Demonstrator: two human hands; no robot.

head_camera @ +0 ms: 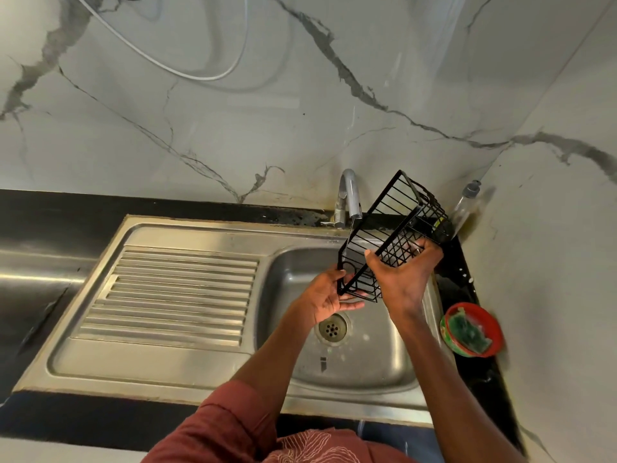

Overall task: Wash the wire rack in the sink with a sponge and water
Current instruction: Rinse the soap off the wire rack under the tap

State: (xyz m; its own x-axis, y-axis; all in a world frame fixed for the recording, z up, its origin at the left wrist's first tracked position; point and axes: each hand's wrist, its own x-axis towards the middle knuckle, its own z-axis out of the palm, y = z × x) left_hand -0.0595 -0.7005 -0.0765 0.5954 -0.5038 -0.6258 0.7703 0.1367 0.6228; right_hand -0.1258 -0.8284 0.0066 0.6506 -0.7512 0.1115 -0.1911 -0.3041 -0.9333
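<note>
1. You are holding the black wire rack [384,242] tilted above the basin of the steel sink [207,359], its upper end leaning toward the right corner and its lower end pointing down at the drain [332,328].
2. The rack is looking like an open basket of thin dark bars, a grid on one face and parallel rods on another; whether it is carrying soap or dirt is too fine to tell.
3. Your left hand [325,297] is gripping the lower corner of the frame, fingers curled under it, while your right hand [405,279] is clasping the underside of the grid, fingertips hooking through the wires.
4. A thin stream is falling from the tap [350,195] just beside the rack's left edge, so you are most likely wetting or rinsing rather than scrubbing.
5. The green sponge [469,332] is sitting untouched in a red bowl [494,324] on the dark counter [50,215], right of the basin.
6. Next you are probably needing one grip freed to fetch that sponge, the other keeping the rack steady over the basin.
7. A clear pump bottle [465,208] is standing in the corner behind the rack.
</note>
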